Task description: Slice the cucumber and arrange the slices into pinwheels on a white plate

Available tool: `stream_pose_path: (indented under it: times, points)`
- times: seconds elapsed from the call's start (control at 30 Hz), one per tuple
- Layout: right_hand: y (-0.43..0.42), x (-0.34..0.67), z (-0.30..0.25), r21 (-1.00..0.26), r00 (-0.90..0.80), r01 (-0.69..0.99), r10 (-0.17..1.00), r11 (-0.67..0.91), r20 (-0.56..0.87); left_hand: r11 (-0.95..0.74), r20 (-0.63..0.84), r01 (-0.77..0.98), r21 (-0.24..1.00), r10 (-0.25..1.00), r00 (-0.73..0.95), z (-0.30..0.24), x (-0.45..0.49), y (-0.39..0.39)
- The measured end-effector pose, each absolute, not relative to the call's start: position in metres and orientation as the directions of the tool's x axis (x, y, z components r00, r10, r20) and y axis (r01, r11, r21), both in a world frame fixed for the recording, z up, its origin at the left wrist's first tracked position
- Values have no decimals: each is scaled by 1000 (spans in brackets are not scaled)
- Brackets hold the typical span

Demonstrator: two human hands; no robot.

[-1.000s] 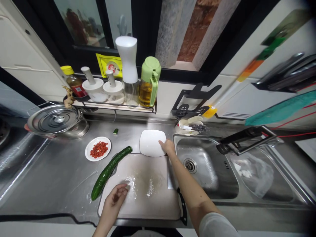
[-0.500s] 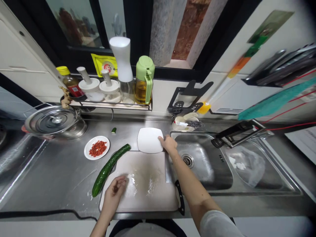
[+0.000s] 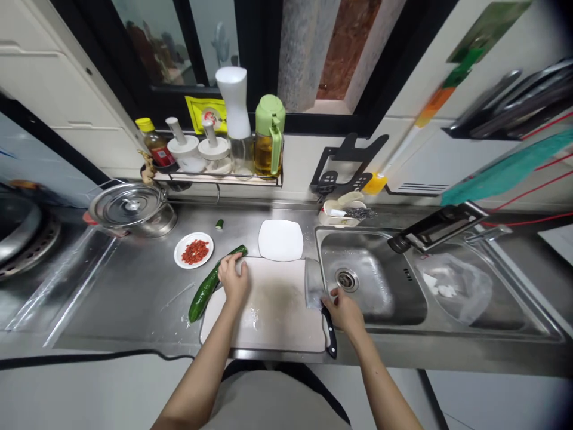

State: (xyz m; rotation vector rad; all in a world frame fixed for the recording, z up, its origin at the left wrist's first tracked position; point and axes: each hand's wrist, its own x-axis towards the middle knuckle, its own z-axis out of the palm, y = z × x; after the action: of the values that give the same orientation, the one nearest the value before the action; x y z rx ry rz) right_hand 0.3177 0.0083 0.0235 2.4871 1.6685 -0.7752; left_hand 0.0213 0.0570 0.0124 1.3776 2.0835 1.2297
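Observation:
A long green cucumber [image 3: 203, 292] lies slanted across the left edge of a pale cutting board [image 3: 277, 310]. My left hand [image 3: 233, 280] rests on the cucumber's upper part with its fingers curled over it. At the board's right edge lies a cleaver [image 3: 313, 283] with a black handle [image 3: 330, 337]. My right hand [image 3: 345, 312] is closed on it where blade and handle meet. A white square plate [image 3: 280, 239] sits just behind the board.
A small plate of chopped red chilli [image 3: 194, 251] and a cucumber end [image 3: 219, 224] lie behind the cucumber. A lidded steel pot [image 3: 129, 209] stands at the left, a rack of bottles [image 3: 224, 155] behind. The sink [image 3: 371, 286] and faucet [image 3: 436, 230] are at the right.
My right hand left the white plate and came back to the cleaver at the board's right edge. My left hand moved up from the board's front to the cucumber.

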Motion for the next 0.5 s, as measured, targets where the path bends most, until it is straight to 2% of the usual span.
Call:
stream_pose_path:
  times: [0.1,0.2,0.33,0.5]
  points:
    - [-10,324,19,-223,273,884,840,-411,-469,227,124,739,634,914,-387,16,-1,62]
    - [-21,324,14,-263,228,877,829,-403,-510,241,62,841,485,950,-308,18,-29,61]
    - [-26,317,13,-294,199,866,818,-405,-539,191,-67,919,345,982,-179,19,-58,59]
    - [-27,309,15,-251,243,871,815,-422,-526,153,-177,964,220,978,-115,19,-71,59]
